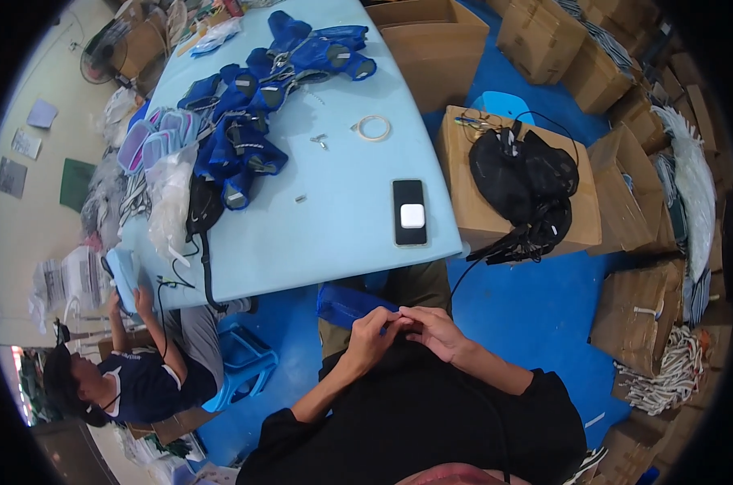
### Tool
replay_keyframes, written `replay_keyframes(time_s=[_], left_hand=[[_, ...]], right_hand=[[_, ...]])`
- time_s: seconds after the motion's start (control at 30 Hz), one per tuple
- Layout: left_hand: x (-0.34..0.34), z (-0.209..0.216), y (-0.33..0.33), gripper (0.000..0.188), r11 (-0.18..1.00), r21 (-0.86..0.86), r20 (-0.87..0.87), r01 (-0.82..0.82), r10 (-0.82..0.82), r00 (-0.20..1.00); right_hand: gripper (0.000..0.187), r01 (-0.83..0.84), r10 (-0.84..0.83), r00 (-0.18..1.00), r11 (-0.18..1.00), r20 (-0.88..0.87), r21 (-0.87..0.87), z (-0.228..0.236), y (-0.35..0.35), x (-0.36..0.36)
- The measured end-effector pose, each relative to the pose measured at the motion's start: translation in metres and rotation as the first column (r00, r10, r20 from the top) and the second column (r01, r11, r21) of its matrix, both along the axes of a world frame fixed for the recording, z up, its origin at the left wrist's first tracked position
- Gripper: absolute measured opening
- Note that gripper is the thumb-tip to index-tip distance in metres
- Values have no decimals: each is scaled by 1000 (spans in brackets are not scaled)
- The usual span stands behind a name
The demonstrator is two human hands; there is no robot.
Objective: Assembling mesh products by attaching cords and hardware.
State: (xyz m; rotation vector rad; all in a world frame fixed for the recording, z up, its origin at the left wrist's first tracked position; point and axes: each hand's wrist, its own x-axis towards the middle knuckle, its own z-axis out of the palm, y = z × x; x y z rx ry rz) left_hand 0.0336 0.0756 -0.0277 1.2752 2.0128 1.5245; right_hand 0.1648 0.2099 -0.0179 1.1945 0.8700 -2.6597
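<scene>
My left hand (373,337) and my right hand (435,332) meet over my lap, with thumbs and fingers pinched together at the tips. Whatever lies between the fingertips is too small to make out. A blue mesh-like piece (342,305) rests across my lap just beyond the left hand, and its right end reaches up to the fingers. On the table ahead lies a heap of similar blue pieces (249,149) with dark patches and pale labels. Small metallic bits (320,142) and a white ring-shaped roll (374,128) are on the tabletop.
A phone with a white case on it (411,215) lies near the right edge of the light-blue table (334,234). Black bags and cables (524,174) sit on a cardboard box (455,214) at right. A co-worker (152,376) sits at left beside a blue stool (245,360).
</scene>
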Motion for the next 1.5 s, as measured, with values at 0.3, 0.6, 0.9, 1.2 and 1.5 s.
replay_keyframes(time_s=[0.3, 0.6, 0.9, 1.2, 1.5], left_hand=[[-7, -25, 1, 16, 1000, 7, -218, 0, 2, 976], [5, -55, -4, 17, 998, -10, -116, -68, 66, 991], [5, -41, 3, 35, 999, 43, 38, -18, 16, 999], [-5, -39, 10, 37, 996, 83, 218, -33, 15, 976], [-24, -24, 12, 23, 971, 118, 523, -206, 116, 844]], right_hand=[[26, 63, -66, 997, 995, 31, 77, -1, -15, 8], [25, 217, -214, 975, 976, -57, 37, -38, -30, 3], [20, 436, -412, 894, 890, -174, 136, -48, -22, -28], [18, 446, -379, 889, 843, -258, 300, -54, -14, -43], [11, 341, -185, 907, 850, -380, 401, -31, -15, -61]])
